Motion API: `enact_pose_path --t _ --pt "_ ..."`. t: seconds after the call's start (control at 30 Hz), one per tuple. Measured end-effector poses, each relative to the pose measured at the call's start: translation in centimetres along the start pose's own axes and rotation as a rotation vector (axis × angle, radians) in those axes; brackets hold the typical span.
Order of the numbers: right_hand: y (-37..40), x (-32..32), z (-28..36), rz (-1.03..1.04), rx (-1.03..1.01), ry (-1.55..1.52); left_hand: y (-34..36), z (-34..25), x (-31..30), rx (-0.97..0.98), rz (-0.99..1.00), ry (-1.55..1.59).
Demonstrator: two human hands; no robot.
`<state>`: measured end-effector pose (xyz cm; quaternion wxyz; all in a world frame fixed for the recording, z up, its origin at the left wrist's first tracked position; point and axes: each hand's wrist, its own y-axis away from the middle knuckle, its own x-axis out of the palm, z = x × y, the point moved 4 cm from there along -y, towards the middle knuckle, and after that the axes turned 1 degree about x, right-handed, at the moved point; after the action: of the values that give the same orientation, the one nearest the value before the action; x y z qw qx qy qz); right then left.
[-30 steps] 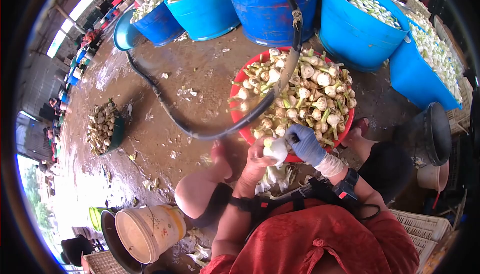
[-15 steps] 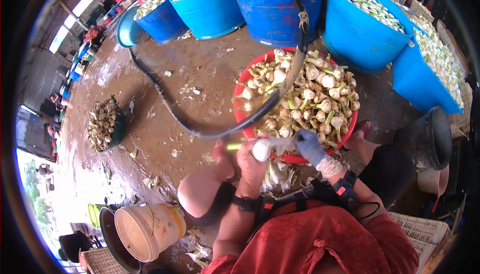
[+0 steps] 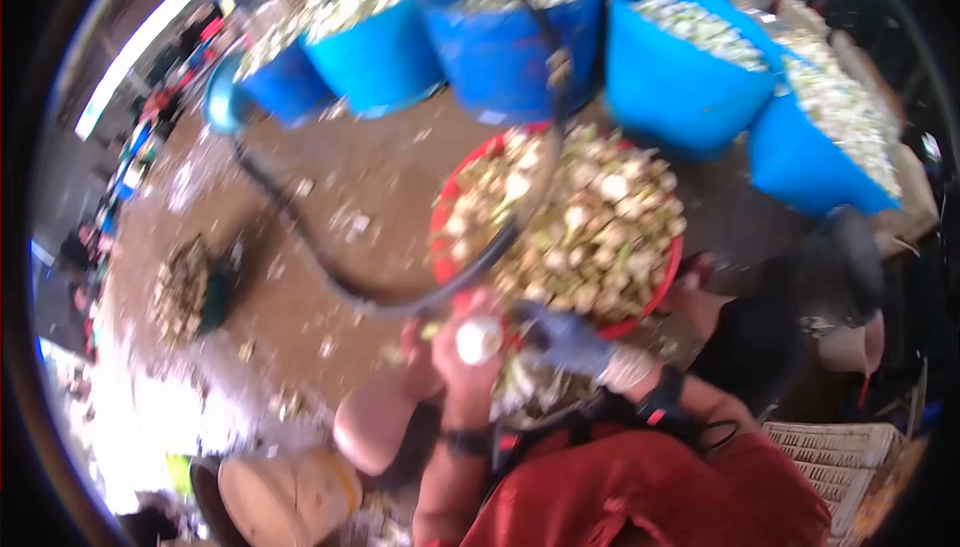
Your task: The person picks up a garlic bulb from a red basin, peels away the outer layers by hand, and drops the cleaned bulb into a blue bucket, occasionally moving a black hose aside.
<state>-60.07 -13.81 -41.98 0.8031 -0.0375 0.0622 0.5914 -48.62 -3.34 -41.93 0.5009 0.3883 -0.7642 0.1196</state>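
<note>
My bare left hand [image 3: 460, 372] is closed around a white, peeled garlic bulb [image 3: 480, 339], whose green stem pokes out to the left. My right hand [image 3: 565, 337], in a bluish glove, is just right of the bulb, its fingers smeared by motion. Beyond both hands stands a red tub [image 3: 672, 265] heaped with unpeeled garlic [image 3: 590, 222]. White garlic peelings [image 3: 530, 387] lie on the ground below my hands, between my knees.
A dark hose [image 3: 330, 282] loops across the wet floor and over the tub. Big blue tubs [image 3: 490, 67] of pale garlic line the back. At left is a green container [image 3: 214, 299] with garlic; nearer lies a tipped bucket [image 3: 285, 497]. A crate [image 3: 830, 457] stands right.
My view has swung, shifting the scene left in the picture. My right hand has come closer to the bulb; the loose skin stretched between my hands no longer shows.
</note>
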Motion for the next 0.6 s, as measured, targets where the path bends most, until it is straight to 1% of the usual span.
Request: enact_pose_path --t 0.03,0.07,0.1,0.13,0.17,0.23,0.27,0.3,0.37,0.4,0.43,0.47,0.5,0.53,0.57,0.6 --pt "0.6 2.9 3.8 -0.053 -0.293 0.115 2.3 -0.2 -1.6 0.095 0.164 -0.064" --pt "0.8 3.9 3.3 -0.007 -0.151 -0.176 2.9 0.2 -1.6 0.256 0.258 -0.573" --pt "0.3 4.1 1.5 -0.094 -0.036 -0.100 2.8 0.3 -2.0 0.415 0.199 -1.003" --pt "0.6 4.2 0.6 0.066 0.301 -0.530 3.5 -0.6 -0.2 0.527 0.134 -1.459" --pt "0.9 4.0 -0.7 0.041 0.304 -0.626 3.1 -0.8 -0.5 0.537 0.148 -1.455" --pt "1.3 3.3 -0.6 0.091 0.381 -0.754 2.3 -0.6 -2.6 0.171 0.056 -1.169" --pt "1.5 2.6 -0.8 0.043 0.403 -0.719 2.4 -0.5 -3.0 0.182 0.050 -0.894" --pt "1.8 1.8 -2.3 0.078 0.510 -0.844 2.5 -0.5 -3.1 0.179 0.054 -0.895" --pt "0.9 -1.3 -2.3 0.277 0.626 -1.130 2.6 0.3 -4.5 -0.102 -0.200 -0.272" --pt "-0.1 -4.3 0.9 0.279 0.503 -1.039 2.4 0.3 -4.7 -0.105 -0.199 -0.271" --pt "-2.7 -8.5 -0.9 0.107 0.352 -0.902 2.1 0.5 -4.8 -0.134 -0.153 -0.262" --pt "-4.4 -13.6 2.5 -0.131 0.146 -0.797 2.2 0.8 -5.1 -0.163 -0.113 -0.252" --pt "-5.8 -18.8 7.3 -0.359 -0.049 -0.685 2.1 1.0 -5.2 -0.167 -0.134 -0.252" --pt "-6.6 -23.0 10.0 -0.273 -0.187 -0.986 1.9 1.0 -4.6 -0.126 -0.058 -0.364" --pt "-6.8 -26.0 11.3 -0.191 -0.325 -1.295 2.2 0.6 -4.3 -0.090 0.010 -0.483" --pt "-6.9 -28.2 11.0 -0.353 -0.299 -1.121 2.4 0.4 -3.7 -0.099 -0.065 -0.476"
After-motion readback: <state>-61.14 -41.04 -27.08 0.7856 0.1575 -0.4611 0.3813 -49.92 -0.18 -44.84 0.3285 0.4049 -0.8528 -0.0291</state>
